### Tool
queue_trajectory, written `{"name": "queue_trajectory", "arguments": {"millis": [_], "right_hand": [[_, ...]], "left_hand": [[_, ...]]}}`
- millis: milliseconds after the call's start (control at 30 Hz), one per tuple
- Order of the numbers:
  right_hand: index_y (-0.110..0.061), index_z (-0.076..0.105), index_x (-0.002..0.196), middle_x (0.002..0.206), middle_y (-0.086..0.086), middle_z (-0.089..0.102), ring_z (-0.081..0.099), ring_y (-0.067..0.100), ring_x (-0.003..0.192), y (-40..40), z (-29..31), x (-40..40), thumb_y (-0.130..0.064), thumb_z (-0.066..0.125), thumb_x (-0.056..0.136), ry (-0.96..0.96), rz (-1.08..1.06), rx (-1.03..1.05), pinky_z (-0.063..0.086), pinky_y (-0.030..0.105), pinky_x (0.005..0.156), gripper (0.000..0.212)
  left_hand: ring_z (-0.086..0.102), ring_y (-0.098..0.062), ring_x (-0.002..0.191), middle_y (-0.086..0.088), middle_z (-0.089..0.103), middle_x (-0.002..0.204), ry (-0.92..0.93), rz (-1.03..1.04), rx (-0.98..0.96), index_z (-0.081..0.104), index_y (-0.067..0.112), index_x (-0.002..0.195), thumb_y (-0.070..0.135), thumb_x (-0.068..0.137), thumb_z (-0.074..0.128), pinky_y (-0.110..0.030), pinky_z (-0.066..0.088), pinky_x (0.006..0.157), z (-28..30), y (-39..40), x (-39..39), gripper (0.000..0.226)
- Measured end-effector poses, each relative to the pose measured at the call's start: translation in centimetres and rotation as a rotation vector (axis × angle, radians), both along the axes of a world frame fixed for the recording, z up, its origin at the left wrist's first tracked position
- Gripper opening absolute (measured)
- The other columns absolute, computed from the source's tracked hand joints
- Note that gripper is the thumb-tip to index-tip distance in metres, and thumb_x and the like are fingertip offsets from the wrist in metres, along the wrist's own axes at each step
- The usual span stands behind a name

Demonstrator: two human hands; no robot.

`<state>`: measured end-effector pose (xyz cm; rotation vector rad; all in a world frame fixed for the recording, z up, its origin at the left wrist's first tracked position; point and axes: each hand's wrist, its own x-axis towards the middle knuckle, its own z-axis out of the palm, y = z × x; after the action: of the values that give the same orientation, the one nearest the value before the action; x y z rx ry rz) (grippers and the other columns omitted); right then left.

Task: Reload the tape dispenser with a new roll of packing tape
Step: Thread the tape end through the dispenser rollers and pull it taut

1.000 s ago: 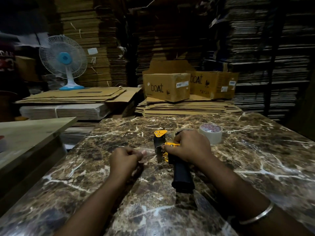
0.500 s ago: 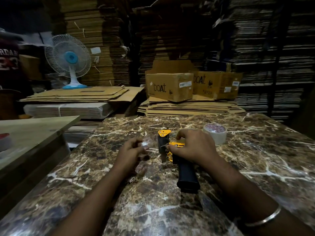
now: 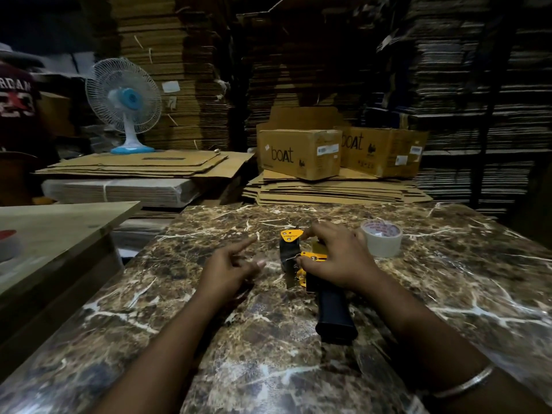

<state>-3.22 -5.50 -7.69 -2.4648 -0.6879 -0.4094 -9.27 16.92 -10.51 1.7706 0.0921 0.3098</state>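
A tape dispenser [image 3: 301, 261] with yellow plates and a black handle [image 3: 334, 315] lies on the brown marble table [image 3: 268, 354], handle pointing toward me. My right hand [image 3: 337, 258] lies over the dispenser's body, fingers curled round it and thumb by the yellow plate. To its left my left hand [image 3: 230, 267] hovers with the index finger stretched out and nothing in it. A roll of clear packing tape [image 3: 382, 239] with a red-printed core stands on the table just right of my right hand.
A wooden table [image 3: 53, 234] stands at the left. Flat cardboard stacks [image 3: 328, 189] and two "boat" boxes [image 3: 298, 153] lie behind the marble table. A blue and white fan [image 3: 125, 103] stands back left. A person in a dark red shirt [image 3: 15, 94] is at the far left.
My left hand pinched something small and clear beside the dispenser, lifted it, and now is open with the index finger pointing. My right hand stays on the dispenser.
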Motion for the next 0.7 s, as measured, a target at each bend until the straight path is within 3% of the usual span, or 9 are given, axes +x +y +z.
{"name": "queue_trajectory", "arguments": {"millis": [67,133,300,500,600,700], "right_hand": [[-0.041,0.056,0.123,0.122,-0.015,0.058,0.053,0.014,0.115,0.0,0.2,0.0,-0.064,0.055,0.069,0.052,0.009,-0.014,0.027,0.051,0.109,0.059],[-0.042,0.052,0.127,0.128,-0.015,0.057,0.052,0.015,0.119,0.1,0.4,0.1,-0.062,0.054,0.069,0.094,0.023,-0.032,0.024,0.054,0.113,0.061],[-0.047,0.048,0.128,0.145,-0.017,0.050,0.046,0.014,0.133,0.2,0.8,0.0,-0.056,0.053,0.068,0.170,0.059,-0.064,0.012,0.061,0.118,0.061],[-0.052,0.051,0.127,0.153,-0.019,0.042,0.038,0.011,0.141,-0.1,1.7,-0.6,-0.047,0.054,0.068,0.224,0.099,-0.088,0.009,0.062,0.119,0.060],[-0.051,0.047,0.134,0.158,-0.018,0.037,0.034,0.013,0.145,-0.3,2.1,-0.7,-0.050,0.052,0.069,0.235,0.123,-0.136,0.010,0.062,0.120,0.065],[-0.051,0.034,0.148,0.164,-0.013,0.027,0.026,0.017,0.150,-0.9,2.2,0.1,-0.059,0.054,0.067,0.238,0.157,-0.206,0.010,0.065,0.119,0.084]], "left_hand": [[0.063,-0.016,0.055,-0.017,0.076,0.085,0.012,0.001,0.022,0.076,0.019,0.108,0.014,0.086,0.073,-0.024,0.043,0.048,0.1,-0.1,0.0,0.022],[0.057,-0.017,0.050,-0.014,0.075,0.080,0.014,0.032,0.061,0.078,0.015,0.090,0.017,0.087,0.073,-0.023,0.040,0.046,0.0,-0.2,0.0,0.006],[0.049,-0.017,0.043,-0.009,0.069,0.062,0.018,-0.007,0.006,0.073,0.003,0.087,0.007,0.089,0.069,-0.024,0.034,0.044,-0.1,0.2,0.2,0.006],[0.066,-0.011,0.056,-0.007,0.076,0.070,-0.033,-0.015,0.233,0.078,0.006,0.084,0.008,0.080,0.079,-0.028,0.050,0.054,0.0,1.2,1.1,0.004],[0.057,-0.001,0.047,0.001,0.070,0.062,-0.026,-0.056,0.236,0.076,0.005,0.084,0.006,0.080,0.078,-0.021,0.042,0.048,-0.2,1.2,1.2,0.004],[0.050,0.003,0.042,0.008,0.065,0.055,-0.009,-0.079,0.241,0.075,0.005,0.084,0.008,0.082,0.077,-0.020,0.036,0.044,-0.6,1.2,1.5,0.004]]}}
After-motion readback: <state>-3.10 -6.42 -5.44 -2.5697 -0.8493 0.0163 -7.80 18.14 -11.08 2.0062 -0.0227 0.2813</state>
